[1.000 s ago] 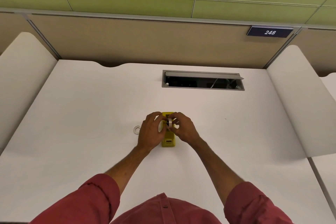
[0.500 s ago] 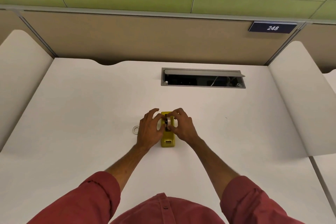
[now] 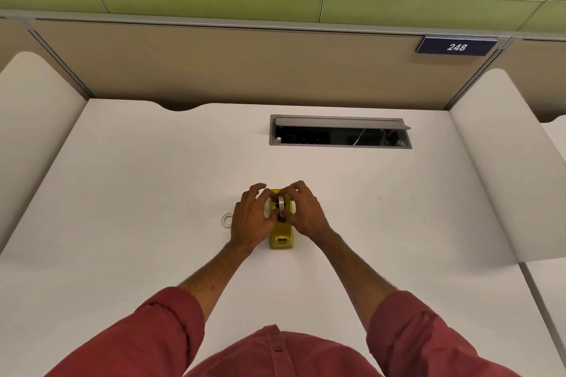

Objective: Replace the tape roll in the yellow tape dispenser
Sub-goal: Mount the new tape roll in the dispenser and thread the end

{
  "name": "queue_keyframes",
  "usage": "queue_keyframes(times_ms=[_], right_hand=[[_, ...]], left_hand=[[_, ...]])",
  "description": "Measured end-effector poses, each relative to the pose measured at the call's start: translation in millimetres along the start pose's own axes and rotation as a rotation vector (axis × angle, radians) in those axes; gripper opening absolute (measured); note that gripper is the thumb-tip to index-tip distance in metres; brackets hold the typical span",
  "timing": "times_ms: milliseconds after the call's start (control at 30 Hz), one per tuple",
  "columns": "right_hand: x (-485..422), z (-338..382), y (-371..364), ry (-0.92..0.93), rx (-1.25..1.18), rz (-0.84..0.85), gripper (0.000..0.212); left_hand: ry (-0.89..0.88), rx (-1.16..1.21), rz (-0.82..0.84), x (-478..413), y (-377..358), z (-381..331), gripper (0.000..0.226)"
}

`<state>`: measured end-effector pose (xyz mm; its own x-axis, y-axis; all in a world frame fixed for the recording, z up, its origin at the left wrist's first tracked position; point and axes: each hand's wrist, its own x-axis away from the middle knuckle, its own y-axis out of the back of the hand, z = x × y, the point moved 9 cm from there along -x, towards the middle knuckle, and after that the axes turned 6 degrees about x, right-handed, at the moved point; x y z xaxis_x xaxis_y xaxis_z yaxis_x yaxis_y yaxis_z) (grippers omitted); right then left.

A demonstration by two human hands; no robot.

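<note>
Both hands, left hand [image 3: 249,217] and right hand [image 3: 303,208], pinch the tape roll [image 3: 281,203] in the yellow dispenser [image 3: 281,239], spare ring [image 3: 227,220] beside.

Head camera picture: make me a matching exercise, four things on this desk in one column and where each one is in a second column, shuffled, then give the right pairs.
Things
1. tape roll
2. empty tape core
3. cable hatch
4. number plate 248

Places
A. flat on the desk, beside the left hand
B. on the partition, far right
C. recessed in the desk top, lid open
D. upright in the yellow tape dispenser, between both hands

Pairs: 1-D, 2-A, 3-C, 4-B
</note>
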<state>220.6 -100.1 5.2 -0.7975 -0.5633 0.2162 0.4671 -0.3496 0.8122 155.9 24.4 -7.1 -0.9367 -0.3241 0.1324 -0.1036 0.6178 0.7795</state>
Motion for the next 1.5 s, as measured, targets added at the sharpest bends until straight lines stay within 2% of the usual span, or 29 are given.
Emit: queue_keyframes(times_ms=[467, 667, 867, 1133, 1200, 1333, 1500], right_hand=[[7.9, -7.5, -4.2, -0.061, -0.073, -0.051, 0.049], [10.3, -12.9, -6.0, -0.078, 0.015, -0.051, 0.05], [8.1, -14.8, -8.0, -0.07, 0.051, -0.024, 0.052], [8.5, -8.9, -6.2, 0.019, 0.149, -0.014, 0.059], [8.2, -7.0, -1.5, 0.045, 0.176, -0.038, 0.054], [7.0, 1.4, 8.1, 0.114, 0.315, -0.103, 0.03], [4.5, 7.3, 7.8, 0.147, 0.422, -0.126, 0.029]], left_hand=[[-0.036, -0.016, 0.025, -0.8, -0.1, 0.1, 0.039], [-0.038, -0.021, 0.038, -1.6, -3.3, 0.9, 0.041], [-0.06, 0.027, 0.056, 4.3, -9.7, 0.8, 0.053], [-0.075, 0.057, 0.069, 5.8, -12.3, 3.3, 0.055], [-0.078, 0.058, 0.067, 5.4, -11.5, 3.1, 0.054], [-0.085, 0.065, 0.067, 5.1, -11.4, 0.9, 0.051], [-0.096, 0.07, 0.068, 6.0, -11.7, -2.2, 0.049]])
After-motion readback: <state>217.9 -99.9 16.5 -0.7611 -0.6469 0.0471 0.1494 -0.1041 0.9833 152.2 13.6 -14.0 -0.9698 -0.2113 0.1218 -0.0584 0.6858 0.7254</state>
